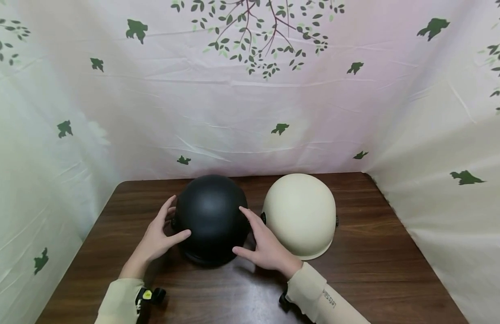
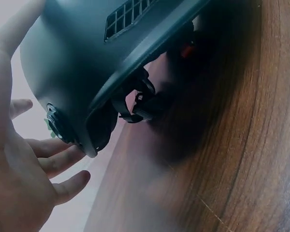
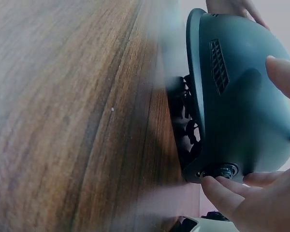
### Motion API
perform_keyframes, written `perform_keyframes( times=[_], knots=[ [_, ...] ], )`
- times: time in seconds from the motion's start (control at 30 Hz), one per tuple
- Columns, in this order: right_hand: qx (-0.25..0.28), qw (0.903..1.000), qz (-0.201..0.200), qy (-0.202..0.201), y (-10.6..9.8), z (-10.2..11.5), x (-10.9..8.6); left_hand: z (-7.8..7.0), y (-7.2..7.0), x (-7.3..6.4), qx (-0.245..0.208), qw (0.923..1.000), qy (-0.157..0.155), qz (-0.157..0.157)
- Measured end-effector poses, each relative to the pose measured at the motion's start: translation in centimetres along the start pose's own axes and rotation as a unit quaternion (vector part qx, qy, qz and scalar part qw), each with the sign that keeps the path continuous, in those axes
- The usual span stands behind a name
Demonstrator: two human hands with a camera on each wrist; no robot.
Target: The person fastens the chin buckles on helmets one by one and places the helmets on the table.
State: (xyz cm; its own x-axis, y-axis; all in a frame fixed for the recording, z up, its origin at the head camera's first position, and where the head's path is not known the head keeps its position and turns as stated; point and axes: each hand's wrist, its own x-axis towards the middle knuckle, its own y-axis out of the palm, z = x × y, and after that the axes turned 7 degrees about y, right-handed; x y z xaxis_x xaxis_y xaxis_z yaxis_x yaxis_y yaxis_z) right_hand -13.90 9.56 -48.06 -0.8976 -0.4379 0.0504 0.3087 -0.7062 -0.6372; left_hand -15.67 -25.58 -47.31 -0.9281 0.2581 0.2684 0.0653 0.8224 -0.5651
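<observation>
A black helmet (image 1: pixel 211 211) stands dome up on the table, between both hands in the head view. My left hand (image 1: pixel 156 238) is at its left side, fingers spread and thumb over the front of the dome. In the left wrist view, fingertips reach the rim below a round side knob (image 2: pixel 59 123); a dark strap with a buckle (image 2: pixel 145 106) hangs under the shell. My right hand (image 1: pixel 269 247) is at its right side with spread fingers. Its fingertips lie close by the other side knob (image 3: pixel 224 170) in the right wrist view. A grid vent (image 3: pixel 219 66) marks the shell.
A cream helmet (image 1: pixel 300 211) sits just right of the black one, close behind my right hand. The dark wooden table (image 1: pixel 379 270) ends at the back against a white cloth (image 1: pixel 234 108) printed with birds and leaves, which also hangs along both sides.
</observation>
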Motion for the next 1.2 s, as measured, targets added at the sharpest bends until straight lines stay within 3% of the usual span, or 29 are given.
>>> perform_keyframes(
  times=[0.27, 0.47, 0.9, 1.2],
  knots=[
    [0.023, 0.9997, 0.001, 0.006, 0.1, 0.1, -0.1, -0.7, -0.4, -0.1, 0.009, 0.9997, 0.010, -0.020],
    [0.056, 0.9983, 0.006, 0.017, 0.2, 0.2, -0.3, -1.8, -0.9, -0.1, 0.014, 0.9980, 0.041, -0.047],
    [0.134, 0.9899, -0.002, 0.045, 0.1, 0.6, -0.4, -3.7, -0.9, 0.3, 0.026, 0.9903, 0.087, -0.106],
    [0.149, 0.9874, 0.005, 0.054, 0.2, 0.6, -0.5, -5.2, -0.9, 0.4, 0.010, 0.9828, 0.131, -0.130]
  ],
)
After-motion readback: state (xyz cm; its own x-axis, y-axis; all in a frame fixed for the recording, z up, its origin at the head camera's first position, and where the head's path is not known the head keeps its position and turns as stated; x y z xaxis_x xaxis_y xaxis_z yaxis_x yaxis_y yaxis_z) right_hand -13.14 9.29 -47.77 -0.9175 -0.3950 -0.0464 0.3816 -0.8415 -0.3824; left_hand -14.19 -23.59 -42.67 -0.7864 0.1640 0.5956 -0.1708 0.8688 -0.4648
